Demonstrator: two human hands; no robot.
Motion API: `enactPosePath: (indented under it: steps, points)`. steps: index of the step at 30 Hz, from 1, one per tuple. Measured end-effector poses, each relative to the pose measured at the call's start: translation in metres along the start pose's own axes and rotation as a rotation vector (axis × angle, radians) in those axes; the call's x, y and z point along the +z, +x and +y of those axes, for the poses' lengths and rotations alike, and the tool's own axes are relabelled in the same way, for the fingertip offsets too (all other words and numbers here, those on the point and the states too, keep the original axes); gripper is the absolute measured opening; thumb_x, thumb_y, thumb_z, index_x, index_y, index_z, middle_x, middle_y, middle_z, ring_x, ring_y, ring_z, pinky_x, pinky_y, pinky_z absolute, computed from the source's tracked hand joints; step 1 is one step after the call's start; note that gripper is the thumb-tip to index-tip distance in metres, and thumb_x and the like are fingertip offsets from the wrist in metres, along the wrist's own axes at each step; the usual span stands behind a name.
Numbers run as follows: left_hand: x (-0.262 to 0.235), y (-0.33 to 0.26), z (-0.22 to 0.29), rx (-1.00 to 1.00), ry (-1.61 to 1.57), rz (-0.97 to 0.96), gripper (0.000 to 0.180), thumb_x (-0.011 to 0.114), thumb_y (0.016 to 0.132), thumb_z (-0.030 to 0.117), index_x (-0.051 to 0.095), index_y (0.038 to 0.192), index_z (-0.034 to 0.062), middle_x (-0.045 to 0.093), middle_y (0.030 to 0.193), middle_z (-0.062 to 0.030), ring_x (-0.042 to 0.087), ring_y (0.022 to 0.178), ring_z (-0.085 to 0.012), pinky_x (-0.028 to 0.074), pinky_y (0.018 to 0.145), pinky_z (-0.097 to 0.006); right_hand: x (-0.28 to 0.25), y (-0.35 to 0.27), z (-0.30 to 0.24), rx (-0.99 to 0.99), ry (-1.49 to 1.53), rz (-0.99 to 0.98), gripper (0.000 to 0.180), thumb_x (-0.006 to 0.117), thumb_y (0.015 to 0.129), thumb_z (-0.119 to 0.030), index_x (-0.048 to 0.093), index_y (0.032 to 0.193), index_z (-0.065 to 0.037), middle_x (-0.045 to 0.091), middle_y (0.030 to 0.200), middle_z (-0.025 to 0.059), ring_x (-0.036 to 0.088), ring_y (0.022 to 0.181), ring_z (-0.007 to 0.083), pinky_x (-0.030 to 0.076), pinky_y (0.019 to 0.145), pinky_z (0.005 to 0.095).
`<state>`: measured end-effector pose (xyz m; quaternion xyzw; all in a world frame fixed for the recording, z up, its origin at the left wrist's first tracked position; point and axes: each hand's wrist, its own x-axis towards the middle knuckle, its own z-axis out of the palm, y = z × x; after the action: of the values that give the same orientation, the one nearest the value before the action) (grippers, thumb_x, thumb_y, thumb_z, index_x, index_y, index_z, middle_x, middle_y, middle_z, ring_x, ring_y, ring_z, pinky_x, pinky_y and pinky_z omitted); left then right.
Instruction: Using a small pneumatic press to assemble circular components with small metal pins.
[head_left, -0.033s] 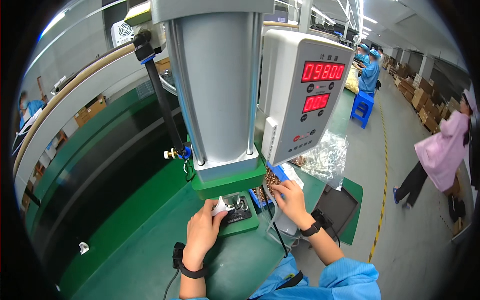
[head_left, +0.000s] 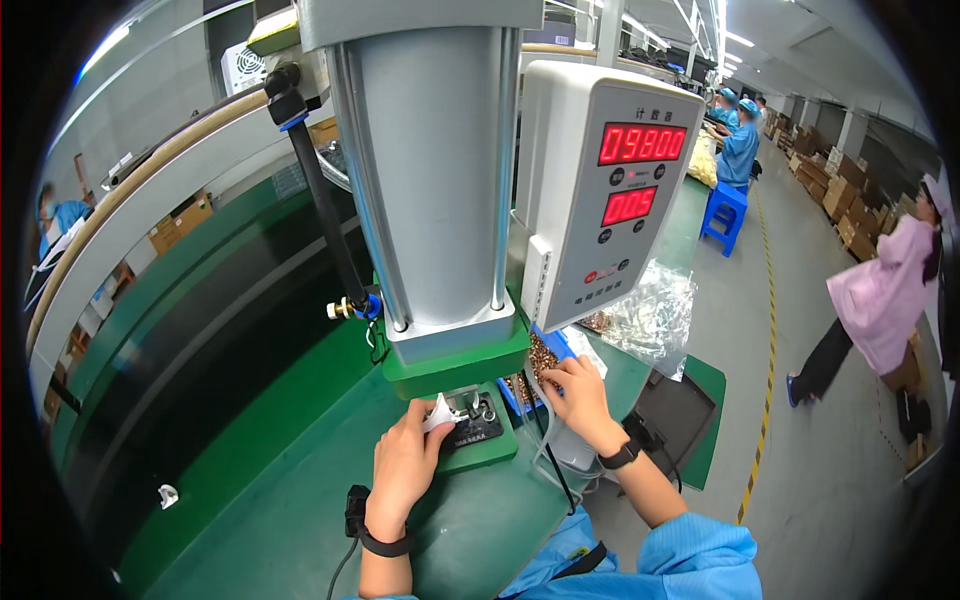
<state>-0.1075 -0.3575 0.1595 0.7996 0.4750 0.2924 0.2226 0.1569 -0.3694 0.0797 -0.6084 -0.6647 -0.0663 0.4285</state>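
Steadiness matters: our left hand point(head_left: 403, 452) pinches the white plastic piece point(head_left: 438, 413); whether our right hand point(head_left: 583, 400), at the blue tray point(head_left: 560, 346), grasps anything, we cannot tell.

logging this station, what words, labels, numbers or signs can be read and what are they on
White control box: digits on its upper red display and lower red display, not copied here.
Same box: printed characters above and below the displays, also not copied.
Round buttons: labels too small to read.
Black block: pale marking, too small to read.
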Motion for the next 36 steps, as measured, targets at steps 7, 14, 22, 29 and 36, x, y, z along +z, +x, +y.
enactPosePath:
  steps: [7, 14, 22, 29, 36]
  points:
    - [-0.001, -0.004, 0.005, -0.01, -0.013, 0.004, 0.027, 0.061, 0.083, 0.019, 0.05, 0.1, 0.0007, 0.062, 0.081, -0.0207, 0.06, 0.075, -0.0381, 0.045, 0.064, -0.041, 0.031, 0.015, 0.003, -0.131, -0.566, -0.327, 0.013, 0.067, 0.067, -0.023, 0.066, 0.074, -0.012, 0.057, 0.081, 0.0052, 0.05, 0.088, 0.0223, 0.035, 0.073, 0.0387]
    - [0.0, -0.002, 0.002, 0.011, -0.096, -0.013, 0.025, 0.06, 0.085, 0.018, 0.05, 0.101, 0.0005, 0.061, 0.078, -0.0204, 0.059, 0.071, -0.0365, 0.045, 0.063, -0.039, 0.038, 0.017, 0.008, -0.112, -0.601, -0.252, 0.012, 0.069, 0.068, -0.023, 0.067, 0.073, -0.013, 0.057, 0.077, 0.0034, 0.051, 0.086, 0.0217, 0.035, 0.071, 0.0384]
    - [-0.01, 0.009, -0.034, -0.116, -0.372, 0.08, 0.021, 0.051, 0.089, 0.014, 0.049, 0.107, 0.004, 0.062, 0.079, -0.0157, 0.06, 0.074, -0.0314, 0.046, 0.071, -0.035, 0.019, 0.039, -0.006, 0.013, -0.223, -0.251, 0.006, 0.065, 0.072, -0.015, 0.068, 0.077, -0.013, 0.06, 0.079, 0.0054, 0.053, 0.084, 0.0262, 0.038, 0.07, 0.0403]
    - [-0.005, 0.015, -0.114, -0.367, -0.154, 0.477, 0.063, 0.05, 0.091, 0.021, 0.017, 0.141, 0.0028, 0.031, 0.127, -0.0209, 0.042, 0.115, -0.0327, 0.036, 0.096, -0.037, 0.02, 0.021, 0.046, -0.043, -0.095, -0.123, 0.011, 0.065, 0.063, -0.003, 0.062, 0.073, -0.002, 0.06, 0.071, 0.0165, 0.058, 0.072, 0.0353, 0.045, 0.062, 0.04]
    - [-0.064, -0.026, -0.159, -0.617, -0.121, 0.538, 0.057, 0.055, 0.086, 0.025, 0.035, 0.131, -0.0027, 0.033, 0.131, -0.026, 0.037, 0.121, -0.0396, 0.034, 0.102, -0.042, 0.006, 0.025, 0.017, 0.006, -0.017, -0.131, 0.011, 0.068, 0.065, -0.004, 0.065, 0.075, -0.001, 0.061, 0.071, 0.0174, 0.06, 0.071, 0.0329, 0.046, 0.064, 0.0397]
